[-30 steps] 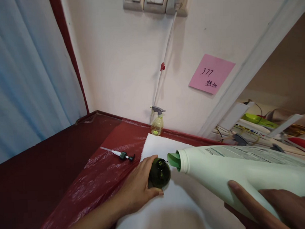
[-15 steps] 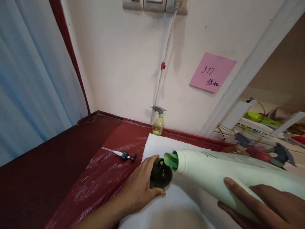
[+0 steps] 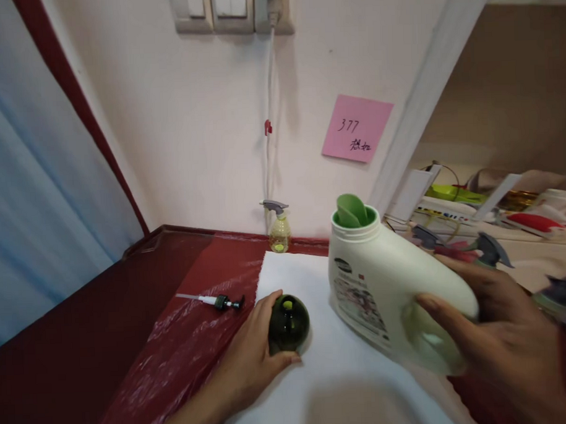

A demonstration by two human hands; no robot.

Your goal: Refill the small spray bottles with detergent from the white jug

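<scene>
My left hand (image 3: 253, 355) is wrapped round a small dark green round bottle (image 3: 289, 323) with an open mouth, which stands on a white sheet (image 3: 335, 377). My right hand (image 3: 495, 328) grips a large pale green detergent jug (image 3: 388, 289) by its rear, holding it nearly upright to the right of the bottle. The jug's green spout (image 3: 352, 211) points up and has no cap on it. A pump head with a thin white tube (image 3: 216, 300) lies on the red plastic cover (image 3: 189, 326) to the left of the bottle.
A small spray bottle of yellow liquid (image 3: 278, 227) stands against the wall. A pink note (image 3: 357, 128) and switches (image 3: 224, 10) with a hanging cable are on the wall. Cluttered items and spray heads (image 3: 488, 248) lie at the right. A blue curtain (image 3: 35, 183) hangs at the left.
The jug was tilted with its spout over the dark bottle's mouth; it is now swung back upright, away from the bottle. My left hand has stayed on the bottle.
</scene>
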